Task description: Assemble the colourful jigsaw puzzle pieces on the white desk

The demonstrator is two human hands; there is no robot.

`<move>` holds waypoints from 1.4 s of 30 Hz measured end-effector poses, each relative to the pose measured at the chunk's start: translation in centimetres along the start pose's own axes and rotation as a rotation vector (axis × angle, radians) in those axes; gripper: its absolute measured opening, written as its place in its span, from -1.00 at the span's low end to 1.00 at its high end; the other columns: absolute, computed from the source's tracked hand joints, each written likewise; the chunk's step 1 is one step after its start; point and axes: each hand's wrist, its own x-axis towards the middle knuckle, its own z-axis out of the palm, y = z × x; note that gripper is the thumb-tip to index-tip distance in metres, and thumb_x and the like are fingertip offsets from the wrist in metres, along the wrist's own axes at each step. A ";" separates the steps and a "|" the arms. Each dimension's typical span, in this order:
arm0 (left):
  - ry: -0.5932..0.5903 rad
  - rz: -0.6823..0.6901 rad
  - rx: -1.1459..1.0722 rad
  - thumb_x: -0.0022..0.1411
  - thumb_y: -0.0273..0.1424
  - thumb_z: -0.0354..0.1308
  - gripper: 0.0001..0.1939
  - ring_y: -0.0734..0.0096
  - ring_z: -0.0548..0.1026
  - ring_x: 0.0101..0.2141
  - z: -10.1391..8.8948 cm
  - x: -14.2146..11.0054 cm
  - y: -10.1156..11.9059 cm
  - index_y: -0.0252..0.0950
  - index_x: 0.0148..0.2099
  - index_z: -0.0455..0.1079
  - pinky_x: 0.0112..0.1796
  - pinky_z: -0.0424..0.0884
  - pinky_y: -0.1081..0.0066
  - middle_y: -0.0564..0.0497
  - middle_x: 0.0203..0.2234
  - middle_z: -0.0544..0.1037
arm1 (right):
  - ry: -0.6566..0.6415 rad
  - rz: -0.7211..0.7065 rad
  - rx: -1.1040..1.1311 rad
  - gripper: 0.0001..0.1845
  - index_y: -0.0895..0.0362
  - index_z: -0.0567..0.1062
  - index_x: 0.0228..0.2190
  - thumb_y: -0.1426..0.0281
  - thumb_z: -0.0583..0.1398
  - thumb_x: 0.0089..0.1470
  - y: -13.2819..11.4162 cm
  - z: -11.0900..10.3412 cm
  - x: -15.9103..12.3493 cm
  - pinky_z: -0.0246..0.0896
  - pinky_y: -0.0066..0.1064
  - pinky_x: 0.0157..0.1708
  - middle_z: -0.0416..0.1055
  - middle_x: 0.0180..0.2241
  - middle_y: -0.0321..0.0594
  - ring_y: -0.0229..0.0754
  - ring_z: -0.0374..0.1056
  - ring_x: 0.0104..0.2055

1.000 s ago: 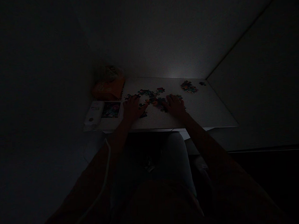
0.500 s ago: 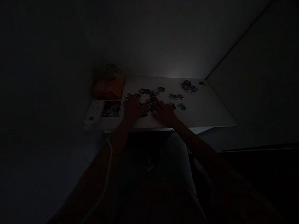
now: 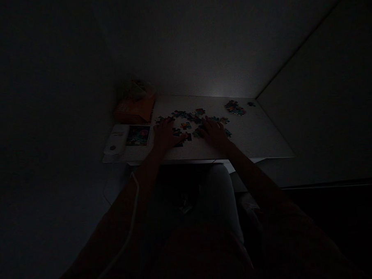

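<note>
Loose jigsaw puzzle pieces [image 3: 186, 125] lie scattered between and beyond my two hands on the white table [image 3: 254, 140]. My left hand [image 3: 165, 135] rests over pieces on the left, its fingers spread and its thumb stretched to the right near a dark jigsaw piece [image 3: 188, 137]. My right hand [image 3: 215, 132] lies with fingers apart over more pieces, partly covering them. Greenish pieces [image 3: 197, 133] show at its left edge. What lies beneath either palm is hidden, and the scene is very dark.
At the back right is a heap of puzzle pieces [image 3: 234, 107], with a small separate group [image 3: 251, 104] beside it. An orange bag [image 3: 133, 109] stands at the back left. In front of it lie a picture card [image 3: 138, 135] and a white box-like object [image 3: 115, 140]. A wall rises behind the table.
My right hand has moved to the right, uncovering pieces in the middle, some of which have shifted or spread apart. My left hand has stayed nearly in place.
</note>
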 end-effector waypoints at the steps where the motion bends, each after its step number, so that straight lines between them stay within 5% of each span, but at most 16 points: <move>1: 0.002 0.001 -0.001 0.62 0.21 0.28 -0.03 -0.21 0.12 0.74 0.0 0.0 0.0 -0.30 0.76 0.31 0.65 0.11 -0.30 -0.26 0.77 0.20 | 0.004 -0.037 0.002 -0.17 0.09 0.30 0.73 -0.05 -0.06 0.74 -0.1 0.1 -0.6 -0.10 0.38 0.77 0.08 0.80 0.11 0.26 0.07 0.83; 5: -0.001 -0.002 -0.005 0.61 0.21 0.29 -0.01 -0.21 0.12 0.74 0.2 0.1 -0.1 -0.32 0.77 0.30 0.65 0.11 -0.30 -0.26 0.77 0.20 | 0.003 -0.072 0.025 -0.19 0.11 0.38 0.69 -0.03 -0.07 0.74 0.0 0.4 -3.2 -0.02 0.41 0.74 0.21 0.75 0.14 0.26 0.18 0.78; 9: 0.017 0.007 0.000 0.63 0.19 0.27 -0.03 -0.16 0.14 0.73 0.2 0.0 -0.1 -0.33 0.76 0.30 0.65 0.11 -0.27 -0.26 0.76 0.22 | -0.010 0.020 -0.009 -0.14 0.17 0.31 0.72 -0.04 -0.06 0.72 0.9 0.2 -4.0 -0.04 0.48 0.73 0.12 0.77 0.21 0.34 0.12 0.81; 15: 0.012 -0.001 -0.014 0.58 0.24 0.31 0.00 -0.22 0.14 0.73 0.1 0.0 0.0 -0.30 0.75 0.33 0.65 0.11 -0.27 -0.28 0.75 0.23 | -0.079 0.071 0.017 0.01 0.15 0.20 0.77 -0.23 -0.02 0.68 -0.1 0.5 -1.1 -0.20 0.44 0.78 -0.03 0.82 0.19 0.34 -0.07 0.87; 22: 0.036 0.003 -0.014 0.60 0.22 0.31 -0.05 -0.19 0.18 0.71 0.1 0.1 -0.1 -0.27 0.72 0.37 0.64 0.14 -0.25 -0.27 0.74 0.27 | -0.073 0.069 0.040 0.00 0.19 0.11 0.79 -0.17 -0.01 0.70 -2.9 1.3 1.1 -0.27 0.36 0.80 -0.13 0.84 0.21 0.27 -0.14 0.89; 26: 0.025 0.000 -0.012 0.62 0.19 0.28 -0.07 -0.18 0.16 0.72 0.0 0.0 0.0 -0.27 0.73 0.35 0.65 0.11 -0.25 -0.26 0.75 0.25 | -0.002 -0.043 0.036 -0.05 0.17 0.11 0.80 -0.11 -0.04 0.72 -3.2 1.3 -0.8 -0.23 0.37 0.80 -0.06 0.83 0.16 0.24 -0.05 0.86; 30: 0.021 0.006 -0.010 0.63 0.20 0.27 -0.06 -0.19 0.16 0.72 0.0 0.0 0.0 -0.29 0.74 0.33 0.65 0.10 -0.25 -0.28 0.75 0.23 | -0.067 -0.129 0.014 -0.10 0.15 0.17 0.78 -0.07 -0.07 0.73 -1.5 1.0 -3.4 -0.24 0.32 0.81 0.03 0.81 0.12 0.19 -0.02 0.86; 36: 0.005 -0.006 -0.029 0.61 0.21 0.27 -0.06 -0.23 0.14 0.72 -0.2 0.0 0.1 -0.22 0.75 0.34 0.66 0.09 -0.28 -0.27 0.75 0.24 | -0.027 -0.080 0.027 0.01 0.25 0.00 0.80 -0.11 -0.01 0.70 0.4 0.2 -5.1 -0.17 0.34 0.80 -0.06 0.82 0.26 0.26 -0.06 0.87; 42: 0.011 0.001 -0.031 0.60 0.22 0.27 -0.04 -0.23 0.14 0.73 -0.3 0.0 0.2 -0.26 0.75 0.33 0.66 0.09 -0.25 -0.28 0.75 0.24 | -0.029 -0.166 0.006 -0.22 0.00 0.30 0.73 0.00 0.00 0.73 0.1 -0.5 -6.7 -0.11 0.18 0.79 0.20 0.77 -0.01 0.13 0.14 0.80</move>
